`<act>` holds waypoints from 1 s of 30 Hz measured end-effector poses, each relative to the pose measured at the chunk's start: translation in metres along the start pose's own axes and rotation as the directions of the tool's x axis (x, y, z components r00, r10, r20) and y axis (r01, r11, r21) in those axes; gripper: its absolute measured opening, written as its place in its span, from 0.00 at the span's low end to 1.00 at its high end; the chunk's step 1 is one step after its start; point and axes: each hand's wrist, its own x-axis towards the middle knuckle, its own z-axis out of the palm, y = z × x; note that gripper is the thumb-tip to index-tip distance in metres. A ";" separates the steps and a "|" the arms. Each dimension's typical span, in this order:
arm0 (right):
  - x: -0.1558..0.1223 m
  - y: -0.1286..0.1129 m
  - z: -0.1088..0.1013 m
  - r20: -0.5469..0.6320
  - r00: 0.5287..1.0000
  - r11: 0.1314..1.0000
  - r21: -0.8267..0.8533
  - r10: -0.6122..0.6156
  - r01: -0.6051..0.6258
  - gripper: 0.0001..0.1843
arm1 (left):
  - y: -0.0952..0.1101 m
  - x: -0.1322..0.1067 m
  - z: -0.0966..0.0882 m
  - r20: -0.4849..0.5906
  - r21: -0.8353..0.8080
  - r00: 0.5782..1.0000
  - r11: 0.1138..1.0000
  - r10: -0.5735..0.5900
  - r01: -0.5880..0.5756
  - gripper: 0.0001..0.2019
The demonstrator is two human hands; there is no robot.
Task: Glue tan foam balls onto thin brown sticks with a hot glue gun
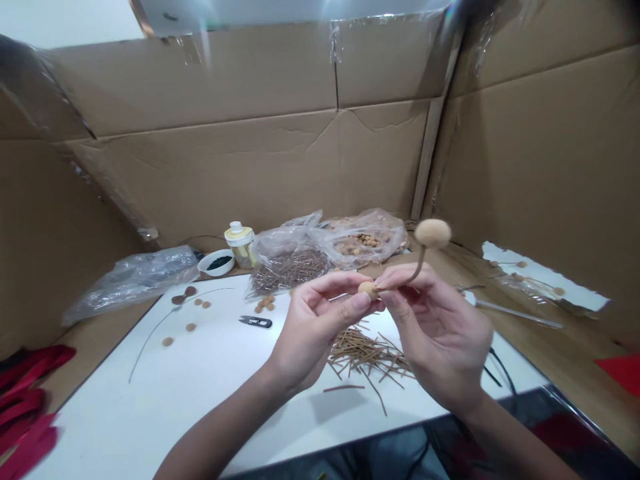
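1. The left hand (315, 327) is curled, with thumb and forefinger pinched on a small tan ball (367, 289), held above the white desk (125, 413).
2. The right hand (440, 333) is half closed, its fingertips gripping a thin brown stem (416, 272) just beside the small tan ball. The stem curves up toward 1 o'clock to a larger tan ball (433, 233) at its tip.
3. At 6 o'clock from the hands, a loose pile of brown sticks (365, 360) lies on the desk.
4. At 12 o'clock sits a plastic bag of tan balls (363, 240), and at 11 o'clock a plastic bag of brown sticks (287, 267).
5. At 10 o'clock stand a white bowl of dark green beads (216, 263) and a capped bottle (241, 243).
6. At 9 o'clock lie black-handled snips (256, 322), loose tan balls (265, 304), flat brown discs (183, 297) and a curved dark wire (155, 330).
7. At 3 o'clock lies a thin metal rod (520, 313).
8. At 8 o'clock lies red material (30, 413).
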 end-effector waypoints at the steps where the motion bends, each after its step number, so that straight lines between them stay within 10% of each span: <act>1: 0.000 -0.001 0.000 0.005 1.000 1.000 0.008 0.002 -0.002 0.10 | -0.001 0.000 0.000 -0.002 0.013 1.000 1.000 0.021 -0.021 0.05; 30: 0.007 -0.011 0.000 -0.054 0.996 0.997 0.035 0.065 -0.063 0.10 | -0.001 -0.004 0.003 -0.076 0.178 0.980 0.969 0.184 -0.169 0.07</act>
